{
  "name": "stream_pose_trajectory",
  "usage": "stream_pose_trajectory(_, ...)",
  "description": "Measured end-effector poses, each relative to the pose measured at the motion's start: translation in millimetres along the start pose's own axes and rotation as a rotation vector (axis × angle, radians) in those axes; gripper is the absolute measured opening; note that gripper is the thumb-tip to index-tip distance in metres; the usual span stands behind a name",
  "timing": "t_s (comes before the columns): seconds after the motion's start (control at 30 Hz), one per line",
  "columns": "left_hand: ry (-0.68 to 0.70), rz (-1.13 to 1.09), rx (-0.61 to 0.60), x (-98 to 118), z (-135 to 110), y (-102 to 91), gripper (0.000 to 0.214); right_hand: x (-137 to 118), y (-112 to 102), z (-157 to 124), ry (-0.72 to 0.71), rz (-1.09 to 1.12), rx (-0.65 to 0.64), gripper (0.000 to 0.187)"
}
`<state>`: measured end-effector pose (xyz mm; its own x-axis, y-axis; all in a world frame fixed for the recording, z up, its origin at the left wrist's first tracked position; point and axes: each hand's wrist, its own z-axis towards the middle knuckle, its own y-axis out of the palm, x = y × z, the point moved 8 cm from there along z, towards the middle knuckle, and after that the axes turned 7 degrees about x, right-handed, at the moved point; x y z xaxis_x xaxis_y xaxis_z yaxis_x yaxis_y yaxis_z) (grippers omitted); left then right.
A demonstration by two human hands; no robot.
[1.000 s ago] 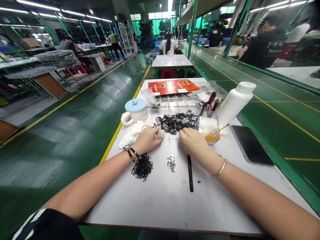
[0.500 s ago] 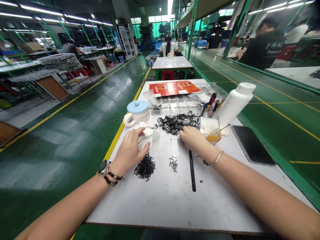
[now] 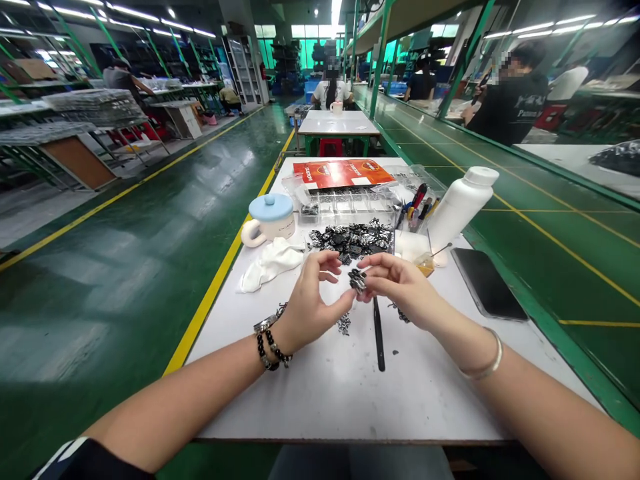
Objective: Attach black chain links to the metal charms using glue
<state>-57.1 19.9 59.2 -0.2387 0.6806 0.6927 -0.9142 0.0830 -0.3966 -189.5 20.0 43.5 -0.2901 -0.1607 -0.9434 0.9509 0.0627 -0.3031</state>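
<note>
Both hands meet above the white table, just in front of a heap of small black and silver parts. My right hand pinches a small clump of dark metal parts at its fingertips. My left hand is raised beside it, thumb and forefinger touching the same clump, the other fingers curled. Below the hands lie a black stick-like tool and a small scatter of silver parts. The pile of black rings is hidden behind my left hand.
A white cloth and a lidded mug lie left. A clear compartment tray, red box, pen holder, white bottle and black phone stand behind and right. People work at other tables behind.
My left hand left the white cloth and came across to the middle. My right hand lifted a clump of parts off the heap, and both hands now meet above the table.
</note>
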Motion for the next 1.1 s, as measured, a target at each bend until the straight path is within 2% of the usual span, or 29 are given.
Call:
stream_pose_trajectory(0.17, -0.055, -0.187, -0.134, 3, -17, 11.3, 0.054, 7, 5, -29, 0.066, 0.263, 0.01, 0.017)
stream_pose_trajectory(0.33, -0.003, -0.168, -0.22, 7, -26, 11.9, 0.036, 19, 14, -39, 0.136, 0.391, 0.025, 0.018)
stream_pose_trajectory(0.57, 0.0, -0.17, -0.236, 1, -29, 14.1, 0.034, 35, 17, -46, 0.283, 0.494, 0.045, 0.019)
stream_pose_trajectory(0.73, -0.083, -0.207, -0.194, -7, -34, 14.1, 0.049, 46, 19, -48, 0.407, 0.533, 0.077, 0.021)
stream_pose_trajectory(0.87, -0.055, -0.157, -0.193, -3, -36, 16.0, 0.046, 53, 21, -54, 0.496, 0.565, 0.133, 0.025)
stream_pose_trajectory(1.0, -0.064, -0.077, -0.117, -1, -34, 11.6, 0.034, 53, 21, -50, 0.444, 0.401, 0.097, 0.028)
stream_pose_trajectory(1.1, -0.108, -0.098, -0.097, -3, -34, 9.5, 0.029, 48, 7, -26, 0.31, 0.215, 0.205, 0.032)
